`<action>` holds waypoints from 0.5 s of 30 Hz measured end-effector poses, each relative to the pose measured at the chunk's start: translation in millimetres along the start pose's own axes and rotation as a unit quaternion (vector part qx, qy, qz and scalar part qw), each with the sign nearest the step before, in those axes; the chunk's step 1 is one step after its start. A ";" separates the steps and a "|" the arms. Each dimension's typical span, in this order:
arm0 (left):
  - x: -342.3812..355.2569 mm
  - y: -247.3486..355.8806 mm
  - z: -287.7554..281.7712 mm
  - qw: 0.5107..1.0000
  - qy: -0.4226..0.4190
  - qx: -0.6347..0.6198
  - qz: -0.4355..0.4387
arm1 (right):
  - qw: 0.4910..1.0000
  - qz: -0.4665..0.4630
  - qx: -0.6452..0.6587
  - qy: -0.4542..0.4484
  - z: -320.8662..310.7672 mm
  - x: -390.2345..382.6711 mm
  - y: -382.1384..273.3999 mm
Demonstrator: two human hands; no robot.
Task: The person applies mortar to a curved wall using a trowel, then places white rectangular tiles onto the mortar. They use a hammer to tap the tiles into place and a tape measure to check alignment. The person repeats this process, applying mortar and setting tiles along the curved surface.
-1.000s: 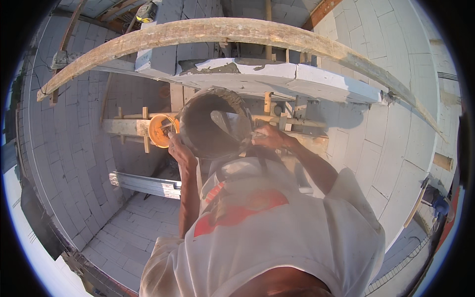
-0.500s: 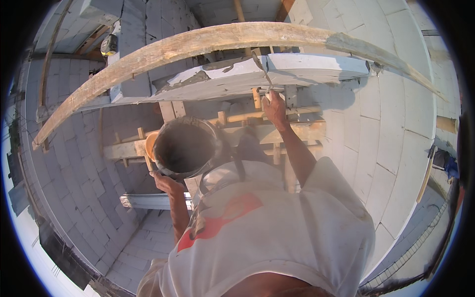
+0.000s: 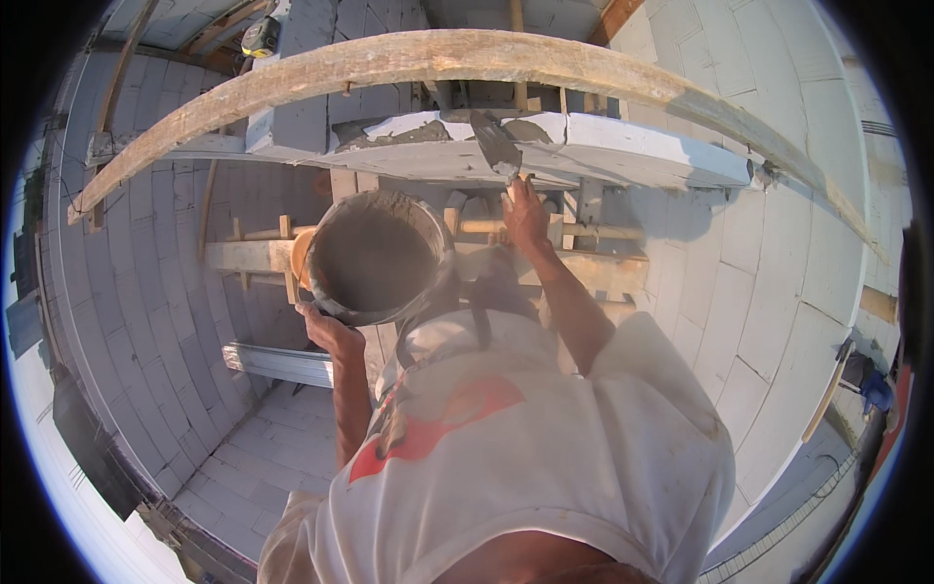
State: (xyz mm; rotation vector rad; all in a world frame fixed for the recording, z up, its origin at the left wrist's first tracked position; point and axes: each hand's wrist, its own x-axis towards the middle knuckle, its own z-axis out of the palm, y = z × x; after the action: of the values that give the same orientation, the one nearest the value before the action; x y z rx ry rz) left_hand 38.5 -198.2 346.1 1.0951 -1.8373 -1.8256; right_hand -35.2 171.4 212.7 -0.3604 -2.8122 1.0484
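Apparently mid-spread; right hand (image 3: 526, 216) curled round the handle of the trowel (image 3: 497, 148), fingers closed on it; trowel beyond the bucket (image 3: 447, 251) and to its right, blade pointing away from the person, at the upper edge of the white blocks (image 3: 632, 141); whether the blade touches the mortar (image 3: 528, 130) or hangs just above it, cannot tell.

Left hand (image 3: 331, 331) at the bucket's near left side, fingers bent against it close below the rim, seemingly bearing or steadying it (fingertips partly hidden, so the exact hold is unclear); bucket's mouth turned up toward the head, inside grey, depth of fill not readable.

Step in hand, as I judge it: laying mortar along the blocks beyond the bucket; next move would call for a flat blade, an even drag along the edge, and a steady bucket so the trowel can come back to load.

Lie of things: bucket touches the left hand, sits apart from the right; trowel well apart from the left hand; orange pail (image 3: 300, 258) just left of the bucket and partly covered by it; long board (image 3: 467, 55) crosses farther beyond the bucket than the trowel.
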 end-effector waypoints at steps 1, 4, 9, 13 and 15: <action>-4.5 9.9 9.7 1.000 -0.013 0.005 0.002 | 0.999 -0.012 -0.017 -0.026 6.0 0.4 4.7; -5.4 18.3 15.1 0.999 -0.019 0.032 0.023 | 0.989 -0.065 -0.040 -0.124 16.9 -2.1 -1.0; -13.4 38.1 26.7 0.999 0.004 0.029 0.026 | 0.967 -0.141 0.054 -0.205 -21.2 -24.6 -36.3; 4.9 31.5 26.9 0.999 0.019 0.014 0.022 | 0.926 -0.233 -0.018 -0.297 -48.3 -12.6 -92.8; 14.3 28.3 28.4 0.998 0.000 0.046 0.049 | 0.900 -0.269 -0.093 -0.330 -43.4 -5.4 -122.1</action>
State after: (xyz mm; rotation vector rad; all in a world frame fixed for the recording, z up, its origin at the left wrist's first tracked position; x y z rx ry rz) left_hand 1.1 -191.7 365.4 1.0178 -1.9567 -1.7005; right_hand -43.5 107.9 325.5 0.8906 -3.2522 0.8806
